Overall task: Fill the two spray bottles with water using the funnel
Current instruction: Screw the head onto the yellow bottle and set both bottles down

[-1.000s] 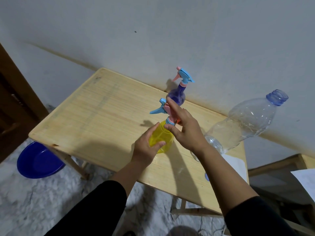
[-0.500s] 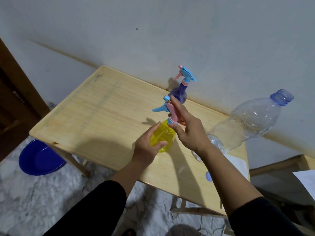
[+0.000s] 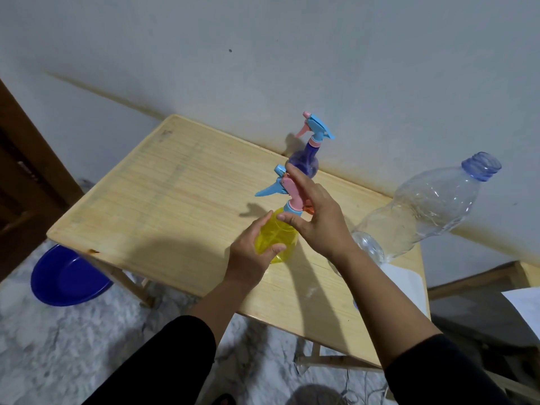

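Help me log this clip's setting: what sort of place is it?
Probably a plain room in a home, not a workshop or lab: a small wooden folding table stands against a bare painted wall, a blue plastic basin sits on a mottled stone-like floor, and there is dark wooden woodwork at left.

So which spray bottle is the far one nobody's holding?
Look at the wooden table, at its back edge by the wall. The purple spray bottle stands there alone, untouched. Its body is purple, while the yellow spray bottle nearer is held by hands.
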Tool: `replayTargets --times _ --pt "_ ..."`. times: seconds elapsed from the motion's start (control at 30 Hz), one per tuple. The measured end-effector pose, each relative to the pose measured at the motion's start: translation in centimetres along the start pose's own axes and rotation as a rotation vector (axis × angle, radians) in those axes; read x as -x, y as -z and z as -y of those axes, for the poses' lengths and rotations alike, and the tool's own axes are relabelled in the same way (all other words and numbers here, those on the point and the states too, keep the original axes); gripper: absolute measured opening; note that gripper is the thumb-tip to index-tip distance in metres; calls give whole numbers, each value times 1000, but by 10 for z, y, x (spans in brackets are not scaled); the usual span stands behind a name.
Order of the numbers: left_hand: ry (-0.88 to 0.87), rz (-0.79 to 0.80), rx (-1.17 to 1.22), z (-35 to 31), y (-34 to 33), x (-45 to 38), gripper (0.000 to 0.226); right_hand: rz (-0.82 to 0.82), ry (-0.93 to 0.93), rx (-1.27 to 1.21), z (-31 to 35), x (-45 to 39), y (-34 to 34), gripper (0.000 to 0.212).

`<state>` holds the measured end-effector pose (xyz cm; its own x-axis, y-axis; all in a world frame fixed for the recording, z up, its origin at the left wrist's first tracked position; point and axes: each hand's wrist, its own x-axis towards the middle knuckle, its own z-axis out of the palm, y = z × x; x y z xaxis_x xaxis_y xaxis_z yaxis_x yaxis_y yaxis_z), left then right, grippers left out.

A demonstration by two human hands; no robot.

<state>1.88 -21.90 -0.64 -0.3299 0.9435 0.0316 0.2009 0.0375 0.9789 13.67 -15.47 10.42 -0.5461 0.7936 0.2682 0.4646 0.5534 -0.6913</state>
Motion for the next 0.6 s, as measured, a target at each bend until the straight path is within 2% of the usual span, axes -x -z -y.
replayTargets --times 0.1,0.23,0.3,0.4,0.47,0.6 --pt "7 1 5 -1 2 -1 68 83 15 -63 -3 1 6 77" --pt "-37 20 -12 -4 0 3 59 -33 -64 -36 -3 3 -4 77" --pt "-48 22 -6 -5 -2 4 59 -2 -33 20 -4 2 -8 70" --pt "-28 -8 -19 -3 -5 3 62 -51 -36 -69 -6 6 -10 57" --pt "-13 -4 -14 -3 -5 1 64 -101 -62 -118 -7 9 -11 61" --pt "-32 21 14 -3 -4 2 65 -167 -88 -130 -4 8 -9 84"
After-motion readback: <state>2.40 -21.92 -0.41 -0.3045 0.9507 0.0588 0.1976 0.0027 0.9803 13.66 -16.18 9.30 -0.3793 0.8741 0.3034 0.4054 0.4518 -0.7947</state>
